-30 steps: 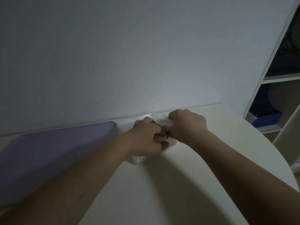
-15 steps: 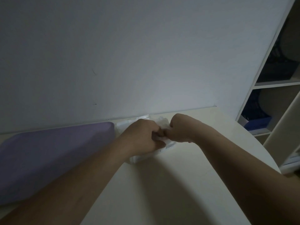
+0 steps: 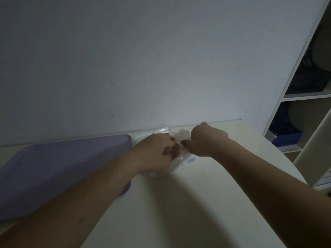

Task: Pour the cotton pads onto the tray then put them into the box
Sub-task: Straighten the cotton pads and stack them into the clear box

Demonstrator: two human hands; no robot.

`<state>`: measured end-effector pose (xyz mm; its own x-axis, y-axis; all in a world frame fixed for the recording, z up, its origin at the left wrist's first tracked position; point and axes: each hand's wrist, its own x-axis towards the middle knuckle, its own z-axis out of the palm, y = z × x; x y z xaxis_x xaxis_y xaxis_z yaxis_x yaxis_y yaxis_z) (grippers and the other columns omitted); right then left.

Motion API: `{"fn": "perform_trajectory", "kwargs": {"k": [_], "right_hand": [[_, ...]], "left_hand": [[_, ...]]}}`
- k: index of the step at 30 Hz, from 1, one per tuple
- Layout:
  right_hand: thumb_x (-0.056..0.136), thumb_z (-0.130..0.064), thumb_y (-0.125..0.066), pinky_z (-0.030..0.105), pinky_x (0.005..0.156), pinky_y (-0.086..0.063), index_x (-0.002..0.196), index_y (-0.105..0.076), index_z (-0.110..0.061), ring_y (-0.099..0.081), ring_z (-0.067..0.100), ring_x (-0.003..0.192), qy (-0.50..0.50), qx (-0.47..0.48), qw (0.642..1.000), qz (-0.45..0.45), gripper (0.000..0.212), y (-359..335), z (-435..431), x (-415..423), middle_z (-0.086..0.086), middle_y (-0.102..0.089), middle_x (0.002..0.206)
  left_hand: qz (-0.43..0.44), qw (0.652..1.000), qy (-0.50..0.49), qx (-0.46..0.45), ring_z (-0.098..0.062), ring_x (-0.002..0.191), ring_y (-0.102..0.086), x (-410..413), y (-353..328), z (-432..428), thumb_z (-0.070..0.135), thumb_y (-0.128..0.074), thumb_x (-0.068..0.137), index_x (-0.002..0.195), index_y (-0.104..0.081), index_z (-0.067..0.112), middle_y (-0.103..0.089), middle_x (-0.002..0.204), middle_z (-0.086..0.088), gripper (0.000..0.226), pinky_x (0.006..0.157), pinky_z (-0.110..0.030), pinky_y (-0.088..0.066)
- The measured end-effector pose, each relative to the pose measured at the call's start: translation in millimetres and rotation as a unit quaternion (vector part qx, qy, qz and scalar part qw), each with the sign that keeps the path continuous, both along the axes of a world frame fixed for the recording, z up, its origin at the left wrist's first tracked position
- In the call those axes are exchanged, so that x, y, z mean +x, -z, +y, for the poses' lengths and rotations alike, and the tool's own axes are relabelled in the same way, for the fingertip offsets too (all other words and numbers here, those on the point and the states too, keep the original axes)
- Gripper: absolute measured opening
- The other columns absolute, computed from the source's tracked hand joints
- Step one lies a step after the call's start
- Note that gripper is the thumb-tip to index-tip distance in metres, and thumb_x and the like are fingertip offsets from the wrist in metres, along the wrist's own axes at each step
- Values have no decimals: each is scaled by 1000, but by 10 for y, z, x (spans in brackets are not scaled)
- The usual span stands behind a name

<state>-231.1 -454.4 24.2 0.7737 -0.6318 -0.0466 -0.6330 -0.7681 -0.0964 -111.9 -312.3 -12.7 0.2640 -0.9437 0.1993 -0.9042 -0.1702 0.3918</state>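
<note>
A clear plastic bag of white cotton pads [image 3: 180, 159] lies on the cream table near the wall, a barcode label on its near right side. My left hand [image 3: 155, 151] rests on the bag's left part with its fingers curled into the plastic. My right hand [image 3: 206, 140] pinches the bag's top from the right, and crumpled plastic [image 3: 181, 134] shows between the hands. A lilac tray [image 3: 59, 169] lies to the left, its right end under my left forearm. A clear box [image 3: 157, 132] peeks out behind my left hand, mostly hidden.
The table [image 3: 206, 203] ends at a rounded edge on the right. A white shelf unit [image 3: 304, 104] with dark items and a blue bin [image 3: 286, 138] stands beyond it. A plain wall rises just behind the bag.
The two hands, pressed knuckle to knuckle a second ago, have drawn slightly apart over the bag. More crumpled plastic and the barcode label now show.
</note>
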Motion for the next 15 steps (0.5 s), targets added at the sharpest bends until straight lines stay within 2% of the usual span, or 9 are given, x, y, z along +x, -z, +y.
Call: {"fn": "perform_trajectory", "kwargs": {"k": [1, 2, 4, 6, 7, 9, 12, 15], "right_hand": [[103, -53, -44, 38, 85, -48, 119, -63, -15, -62, 29, 109, 0, -37, 998, -50, 45, -10, -1, -6, 4, -50, 117], [104, -52, -44, 39, 87, -49, 124, -63, -15, -61, 29, 115, -13, -63, 994, -93, 46, 9, -4, 2, 4, -53, 127], [107, -46, -40, 45, 109, -46, 142, -55, -14, -47, 29, 141, -78, -49, 987, -129, 50, 84, 46, 91, 8, -47, 152], [108, -49, -34, 46, 125, -29, 154, -41, -10, -25, 29, 156, -133, -19, 986, -97, 60, 233, 125, 187, 12, -29, 168], [108, -51, -31, 47, 127, -24, 156, -37, -10, -21, 29, 158, -135, -15, 988, -76, 64, 325, 143, 218, 14, -25, 170], [108, -52, -26, 49, 127, -20, 156, -36, -8, -24, 33, 155, -112, -20, 992, -61, 65, 465, 144, 264, 15, -29, 167], [107, -52, -18, 49, 123, -26, 150, -43, -7, -32, 36, 151, -90, -19, 993, -76, 67, 529, 164, 300, 16, -38, 161], [91, -58, 7, 47, 125, -26, 145, -46, -6, -31, 36, 153, -100, -30, 991, -89, 92, 607, 219, 335, 20, -38, 162]], "left_hand": [[14, 999, -18, -32, -18, 106, -68, 22, -23, 36, 30, -56, 97, 105, -79, 18, -70, 110, 1, 27, 88, -26, -51], [30, 997, -48, -60, -21, 106, -68, 74, -35, 70, 25, -58, 98, 108, -79, 13, -70, 115, -3, 26, 86, -25, -51], [25, 987, -130, -93, -21, 116, -64, 231, -24, 147, 25, -62, 97, 117, -75, 11, -67, 127, -5, 28, 93, -24, -48], [28, 973, -221, -52, -23, 127, -60, 385, 34, 244, 40, -60, 94, 131, -67, 17, -61, 136, -2, 44, 104, -30, -46], [45, 964, -263, -23, -25, 129, -59, 441, 73, 279, 46, -60, 93, 136, -62, 18, -59, 140, -3, 52, 106, -33, -46], [108, 944, -312, 4, -25, 129, -60, 526, 149, 340, 56, -64, 88, 139, -60, 17, -61, 142, -6, 64, 108, -36, -48], [205, 926, -316, -31, -22, 125, -64, 594, 222, 372, 62, -71, 80, 137, -62, 13, -67, 138, -7, 76, 110, -39, -50], [249, 915, -316, -41, -21, 129, -61, 629, 262, 352, 56, -75, 83, 146, -55, 12, -62, 145, -5, 79, 114, -39, -46]]}}
